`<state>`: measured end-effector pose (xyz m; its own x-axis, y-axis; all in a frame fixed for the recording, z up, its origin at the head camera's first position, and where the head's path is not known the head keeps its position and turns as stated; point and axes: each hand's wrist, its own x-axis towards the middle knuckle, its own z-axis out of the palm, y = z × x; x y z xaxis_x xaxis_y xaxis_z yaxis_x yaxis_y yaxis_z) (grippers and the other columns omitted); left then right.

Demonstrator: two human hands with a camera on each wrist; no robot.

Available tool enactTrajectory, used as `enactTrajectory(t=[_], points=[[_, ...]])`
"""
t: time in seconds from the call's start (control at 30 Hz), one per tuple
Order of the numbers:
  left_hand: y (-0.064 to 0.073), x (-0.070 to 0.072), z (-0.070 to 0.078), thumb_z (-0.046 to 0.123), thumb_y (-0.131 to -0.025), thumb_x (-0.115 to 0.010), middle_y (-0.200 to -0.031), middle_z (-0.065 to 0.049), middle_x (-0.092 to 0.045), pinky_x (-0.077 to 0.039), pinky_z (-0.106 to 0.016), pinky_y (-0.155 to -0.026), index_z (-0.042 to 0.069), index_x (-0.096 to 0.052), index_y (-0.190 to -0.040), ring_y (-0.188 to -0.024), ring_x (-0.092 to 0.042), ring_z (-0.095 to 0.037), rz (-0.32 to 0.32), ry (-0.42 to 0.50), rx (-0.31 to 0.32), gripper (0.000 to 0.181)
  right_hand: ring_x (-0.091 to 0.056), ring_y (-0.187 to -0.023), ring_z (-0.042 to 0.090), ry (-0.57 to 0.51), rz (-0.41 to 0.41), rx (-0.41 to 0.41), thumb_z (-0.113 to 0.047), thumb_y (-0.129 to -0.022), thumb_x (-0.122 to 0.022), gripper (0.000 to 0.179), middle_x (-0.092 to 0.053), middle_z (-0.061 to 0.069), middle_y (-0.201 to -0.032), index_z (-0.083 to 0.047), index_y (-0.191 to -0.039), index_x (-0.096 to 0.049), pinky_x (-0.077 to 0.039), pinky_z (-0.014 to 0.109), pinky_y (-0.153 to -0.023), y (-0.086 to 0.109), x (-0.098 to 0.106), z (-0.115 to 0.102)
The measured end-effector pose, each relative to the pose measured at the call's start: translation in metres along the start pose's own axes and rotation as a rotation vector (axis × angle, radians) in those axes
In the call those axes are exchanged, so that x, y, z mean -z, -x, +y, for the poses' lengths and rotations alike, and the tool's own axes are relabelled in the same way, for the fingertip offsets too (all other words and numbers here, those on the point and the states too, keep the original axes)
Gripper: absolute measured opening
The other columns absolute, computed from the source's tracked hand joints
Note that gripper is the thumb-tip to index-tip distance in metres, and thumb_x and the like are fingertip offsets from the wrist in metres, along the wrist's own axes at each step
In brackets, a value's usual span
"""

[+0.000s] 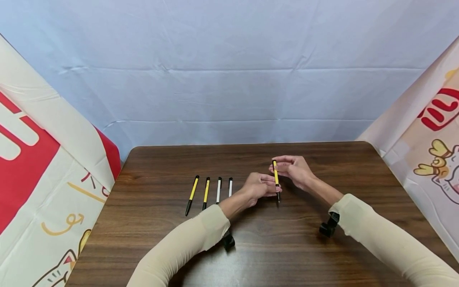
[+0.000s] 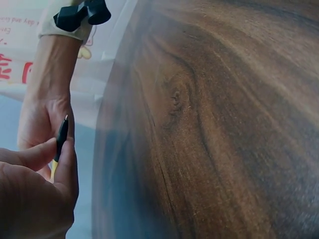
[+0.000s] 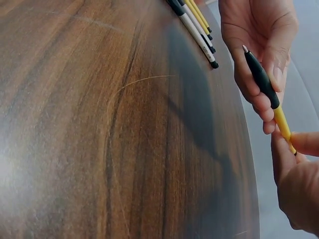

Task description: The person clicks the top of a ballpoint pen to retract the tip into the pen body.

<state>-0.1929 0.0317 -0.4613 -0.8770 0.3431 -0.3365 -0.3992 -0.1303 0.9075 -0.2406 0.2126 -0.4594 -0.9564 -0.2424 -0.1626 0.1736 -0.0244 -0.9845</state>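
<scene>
Both hands hold one yellow ballpoint pen [image 1: 276,175] above the right half of the table, its metal tip pointing down toward the table's front. My left hand [image 1: 256,186] pinches the black grip near the tip between thumb and fingers. Up at the other end, my right hand [image 1: 294,169] pinches the yellow barrel close to its black top. In the right wrist view the pen's black grip [image 3: 261,77] and bare metal point show clearly. The left wrist view shows the grip [image 2: 62,137] between thumb and finger, with the yellow part mostly hidden.
Left of the hands, a row of pens lies on the brown wooden table [image 1: 287,255]: a yellow pen [image 1: 192,194], another yellow pen [image 1: 206,193], a white pen [image 1: 219,190] and a second white pen [image 1: 230,187]. The left forearm partly covers the row's lower ends.
</scene>
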Motion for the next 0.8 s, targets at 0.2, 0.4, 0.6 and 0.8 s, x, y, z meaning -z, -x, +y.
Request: enactTrajectory(t=[0.2, 0.4, 0.6, 0.8], points=[[0.000, 0.002, 0.001, -0.019, -0.091, -0.070, -0.106, -0.027, -0.076, -0.065, -0.039, -0.088, -0.015, -0.066, -0.122, -0.103, -0.077, -0.036, 0.003, 0.003, 0.005, 0.031, -0.078, -0.095, 0.014, 0.009, 0.003, 0.014, 0.011, -0.104, -0.054, 0.040, -0.079, 0.010, -0.104, 0.023, -0.141, -0.047, -0.063, 0.030, -0.088, 0.000, -0.001, 0.000], [0.001, 0.003, -0.001, -0.018, -0.092, -0.070, -0.106, -0.026, -0.077, -0.065, -0.037, -0.087, -0.015, -0.065, -0.123, -0.096, -0.078, -0.029, -0.005, -0.004, 0.011, 0.032, -0.078, -0.094, 0.015, -0.011, 0.008, 0.009, 0.014, -0.102, -0.053, 0.042, -0.079, 0.008, -0.099, 0.021, -0.144, -0.047, -0.063, 0.030, -0.088, 0.001, -0.003, 0.001], [0.003, 0.007, 0.001, -0.016, -0.092, -0.072, -0.104, -0.024, -0.077, -0.065, -0.037, -0.087, -0.015, -0.066, -0.124, -0.097, -0.079, -0.030, -0.022, -0.034, 0.015, 0.033, -0.078, -0.095, 0.016, -0.017, -0.007, 0.004, 0.014, -0.102, -0.054, 0.049, -0.077, 0.008, -0.098, 0.018, -0.149, -0.043, -0.062, 0.033, -0.092, 0.002, -0.005, 0.001], [0.005, 0.012, 0.002, -0.015, -0.092, -0.073, -0.108, -0.025, -0.077, -0.065, -0.036, -0.087, -0.017, -0.064, -0.129, -0.099, -0.079, -0.029, -0.046, -0.080, 0.013, 0.038, -0.078, -0.100, 0.018, 0.000, -0.030, -0.004, 0.009, -0.106, -0.053, 0.049, -0.076, 0.016, -0.108, 0.017, -0.152, -0.039, -0.061, 0.035, -0.096, 0.004, -0.006, 0.000]])
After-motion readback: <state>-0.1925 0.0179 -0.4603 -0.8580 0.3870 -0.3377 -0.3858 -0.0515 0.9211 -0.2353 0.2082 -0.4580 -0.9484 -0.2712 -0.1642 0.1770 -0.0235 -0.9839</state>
